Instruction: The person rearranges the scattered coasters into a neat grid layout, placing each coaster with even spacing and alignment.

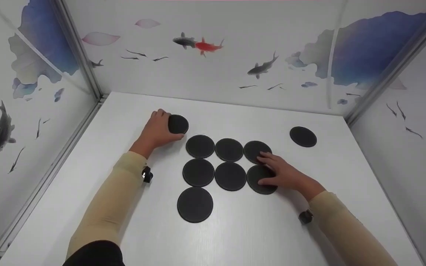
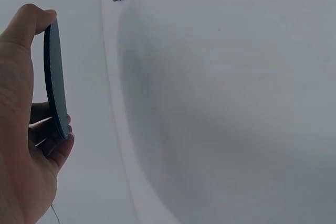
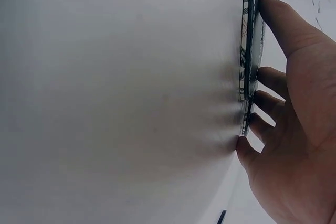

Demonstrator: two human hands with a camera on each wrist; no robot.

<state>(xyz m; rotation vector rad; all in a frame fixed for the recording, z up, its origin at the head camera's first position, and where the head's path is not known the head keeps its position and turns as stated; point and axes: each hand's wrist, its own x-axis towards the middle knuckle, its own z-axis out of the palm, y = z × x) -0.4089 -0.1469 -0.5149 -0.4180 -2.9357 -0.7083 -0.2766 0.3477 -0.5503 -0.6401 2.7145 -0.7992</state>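
In the head view my left hand grips a round black coaster by its edges, at the far left of the laid-out coasters. The left wrist view shows this coaster tilted up off the table, between thumb and fingers. My right hand rests on the right end of the group. Its thumb lies on the right coaster of the middle row, and its fingertips touch the right coaster of the back row. In the right wrist view those fingers are spread and only slightly bent.
Two rows of three black coasters lie edge to edge, with a single front coaster below the left column. Another coaster lies apart at the back right. The white table is bordered by fish-patterned walls at back and sides.
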